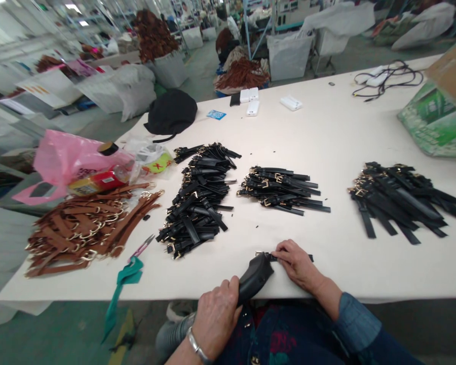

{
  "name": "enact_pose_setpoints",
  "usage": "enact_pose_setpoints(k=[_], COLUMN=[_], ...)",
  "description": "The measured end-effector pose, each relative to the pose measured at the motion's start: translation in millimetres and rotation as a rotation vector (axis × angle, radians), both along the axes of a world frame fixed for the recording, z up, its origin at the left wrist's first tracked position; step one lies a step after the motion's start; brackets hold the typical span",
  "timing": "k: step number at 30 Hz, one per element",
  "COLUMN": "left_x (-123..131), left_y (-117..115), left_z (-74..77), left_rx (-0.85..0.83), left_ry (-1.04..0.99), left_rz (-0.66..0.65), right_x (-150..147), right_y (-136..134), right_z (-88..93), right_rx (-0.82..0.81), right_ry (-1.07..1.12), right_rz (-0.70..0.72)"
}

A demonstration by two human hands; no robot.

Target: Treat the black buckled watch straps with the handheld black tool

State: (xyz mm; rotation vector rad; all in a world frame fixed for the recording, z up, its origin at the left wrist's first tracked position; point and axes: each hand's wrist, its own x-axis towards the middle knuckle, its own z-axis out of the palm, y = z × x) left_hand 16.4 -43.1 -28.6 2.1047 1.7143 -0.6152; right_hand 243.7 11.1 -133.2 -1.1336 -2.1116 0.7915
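Note:
My left hand (217, 312) is wrapped round the handle of a black curved hand-held tool (254, 278), shaped like a hot-air blower. Its wide end rests close to a short black buckle strap (273, 257) near the table's front edge. My right hand (298, 266) pinches that strap between thumb and fingers. The strap's buckle shows left of the fingers and its tail on the right; the tool covers part of it. Beyond my hands lie a small pile of black buckle straps (283, 188), a longer pile (197, 200) and another pile (406, 197).
Brown straps with rings (79, 223) cover the table's left side, beside a pink plastic bag (72, 157). Scissors (140, 248) with teal cloth (129, 274) lie at the front left. A black cap (173, 111) sits behind; a green carton (441, 111) stands right. A grey ribbed hose (175, 332) hangs below.

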Motion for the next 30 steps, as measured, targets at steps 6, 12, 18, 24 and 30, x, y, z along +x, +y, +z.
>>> enact_pose_setpoints(k=[6, 12, 18, 24, 30], left_x=[17, 27, 18, 39, 49], left_y=[2, 10, 11, 26, 40], left_z=[-5.9, 1.2, 11.0, 24.4, 23.1], left_rx=[0.023, 0.017, -0.023, -0.049, -0.014], left_ry=[-0.022, -0.004, 0.051, 0.114, 0.081], left_rz=[-0.005, -0.017, -0.032, -0.085, -0.099], right_x=[1, 10, 19, 17, 17], right_y=[1, 1, -8, -8, -8], right_z=[4.6, 9.9, 6.1, 6.6, 4.6], right_rx=[-0.032, -0.065, -0.016, -0.023, -0.03], right_ry=[0.008, 0.035, 0.014, 0.008, 0.026], right_rz=[0.014, 0.017, -0.048, -0.061, -0.091])
